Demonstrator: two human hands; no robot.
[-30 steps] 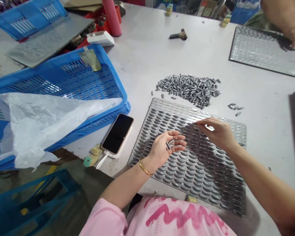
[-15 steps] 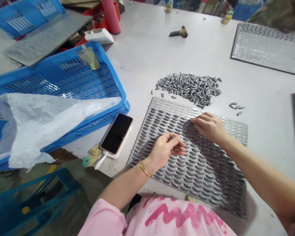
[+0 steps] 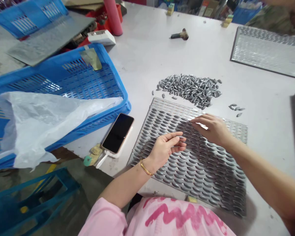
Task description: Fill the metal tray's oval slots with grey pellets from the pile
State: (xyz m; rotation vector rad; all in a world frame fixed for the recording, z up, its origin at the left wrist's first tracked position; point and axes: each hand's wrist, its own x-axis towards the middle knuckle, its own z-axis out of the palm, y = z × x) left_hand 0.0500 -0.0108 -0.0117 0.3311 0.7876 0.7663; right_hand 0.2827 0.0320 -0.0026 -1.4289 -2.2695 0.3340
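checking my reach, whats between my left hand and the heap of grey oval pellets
Between the left hand and the heap of grey oval pellets, the head view shows a grey perforated metal sheet, its slots filled with rows of the same pellets.

Left hand and right hand held close together, fingertips pointing toward each other.
The left lies palm up with fingers loosely curled; the right reaches across palm down, fingers extended. The left forearm and right forearm angle inward. Any grip is too small to tell.
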